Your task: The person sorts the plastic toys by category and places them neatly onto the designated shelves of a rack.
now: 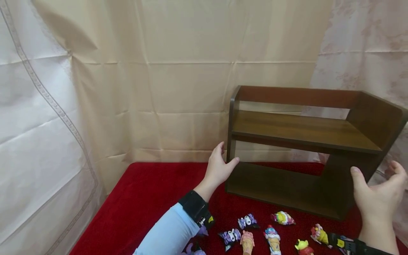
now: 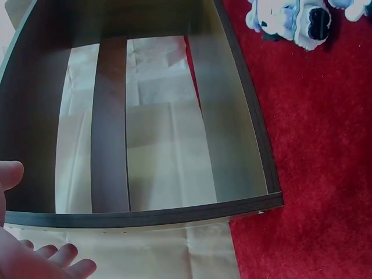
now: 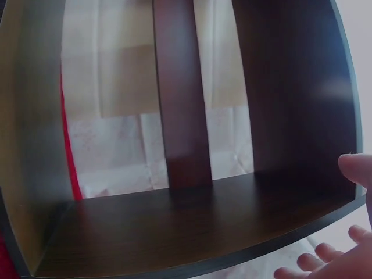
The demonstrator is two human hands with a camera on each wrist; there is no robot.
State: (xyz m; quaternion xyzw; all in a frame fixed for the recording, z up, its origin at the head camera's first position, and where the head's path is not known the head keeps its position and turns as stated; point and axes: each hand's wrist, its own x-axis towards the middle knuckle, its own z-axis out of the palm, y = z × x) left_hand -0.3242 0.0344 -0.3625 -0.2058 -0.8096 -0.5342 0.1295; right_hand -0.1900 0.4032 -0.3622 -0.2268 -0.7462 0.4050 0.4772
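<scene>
A dark brown wooden two-tier shelf (image 1: 302, 128) stands on the red cloth at the right in the head view. By its left side panel is my left hand (image 1: 217, 170), thumb and fingers spread apart. The left wrist view has that thumb (image 2: 10, 174) in front of the panel and the fingertips (image 2: 67, 254) beyond its outer edge. At the right side panel, my right hand (image 1: 380, 196) is spread in the same way. In the right wrist view its thumb (image 3: 353, 168) overlaps the panel's rim, with the fingers outside. Both shelf tiers are bare.
Several small toy figures lie in front of the shelf, among them a purple-and-white one (image 1: 247, 221), a pink-topped ice cream cone (image 1: 247, 242) and a yellow one (image 1: 283, 217). The red cloth (image 1: 153, 191) covers the table. Beige curtains (image 1: 185, 88) hang close behind.
</scene>
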